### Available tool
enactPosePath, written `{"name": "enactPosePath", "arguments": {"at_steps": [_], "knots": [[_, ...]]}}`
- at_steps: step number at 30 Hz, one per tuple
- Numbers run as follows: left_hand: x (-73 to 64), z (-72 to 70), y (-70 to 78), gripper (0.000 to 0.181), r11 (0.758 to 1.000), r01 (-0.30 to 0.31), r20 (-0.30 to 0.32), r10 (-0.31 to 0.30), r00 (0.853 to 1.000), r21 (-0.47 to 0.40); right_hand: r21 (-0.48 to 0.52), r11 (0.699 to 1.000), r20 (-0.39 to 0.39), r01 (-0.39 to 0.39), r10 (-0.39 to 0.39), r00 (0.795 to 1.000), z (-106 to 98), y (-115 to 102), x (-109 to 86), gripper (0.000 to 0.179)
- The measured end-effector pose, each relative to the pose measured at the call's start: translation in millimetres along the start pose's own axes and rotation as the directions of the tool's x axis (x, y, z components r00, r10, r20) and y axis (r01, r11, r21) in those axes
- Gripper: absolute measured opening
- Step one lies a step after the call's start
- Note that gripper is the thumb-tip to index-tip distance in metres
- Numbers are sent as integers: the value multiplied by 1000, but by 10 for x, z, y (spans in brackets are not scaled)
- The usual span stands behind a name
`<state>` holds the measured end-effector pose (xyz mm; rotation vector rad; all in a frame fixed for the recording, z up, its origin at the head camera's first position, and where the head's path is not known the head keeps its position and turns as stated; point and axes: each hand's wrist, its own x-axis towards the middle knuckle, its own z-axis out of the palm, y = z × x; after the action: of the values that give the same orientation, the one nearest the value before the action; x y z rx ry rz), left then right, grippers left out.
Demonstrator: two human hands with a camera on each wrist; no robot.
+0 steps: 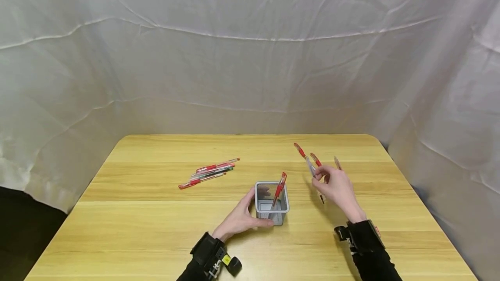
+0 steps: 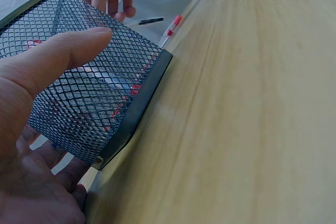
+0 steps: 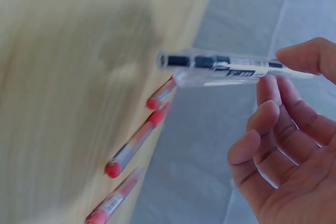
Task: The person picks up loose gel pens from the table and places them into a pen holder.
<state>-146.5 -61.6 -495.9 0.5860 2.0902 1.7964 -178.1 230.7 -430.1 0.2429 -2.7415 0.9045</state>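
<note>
My left hand (image 1: 244,216) grips a grey mesh pen holder (image 1: 275,217), thumb along its near side and fingers round the far left. In the left wrist view the thumb presses the mesh wall (image 2: 121,66). One red pen (image 1: 279,189) leans inside the holder. To the right, my right hand (image 1: 337,187) pinches a clear pen with black parts (image 3: 231,66) between thumb and fingers, above the table. Several red pens lie near that hand: one red pen (image 1: 300,150) farthest back, another red pen (image 1: 315,159) closer, and one partly hidden pen (image 1: 337,163) behind the hand.
Left of the holder lies a loose group of pens (image 1: 211,171), mostly red, with one darker pen (image 1: 222,170) among them. The wooden table (image 1: 136,229) ends at a back edge, with pale hanging cloth (image 1: 250,64) behind and at the sides.
</note>
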Motion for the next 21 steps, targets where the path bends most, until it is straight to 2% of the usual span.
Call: {"name": "enactPosePath", "arguments": {"at_steps": [8,15,17,21], "knots": [[-2,-1,4,102,1000,-20,-3,20,1000,-7,162,980,-112,116,-99,989,-61,-116,-43,10],[-3,5,6,101,1000,-12,-1,12,1000,-12,282,954,-144,105,-66,987,-89,-200,-98,13],[1,4,0,101,1000,-17,0,17,1000,-9,346,929,-166,132,-78,983,-74,-175,-103,15],[3,4,-6,101,1000,-23,4,23,1000,-2,449,864,-232,227,-132,964,150,213,-24,20]]}}
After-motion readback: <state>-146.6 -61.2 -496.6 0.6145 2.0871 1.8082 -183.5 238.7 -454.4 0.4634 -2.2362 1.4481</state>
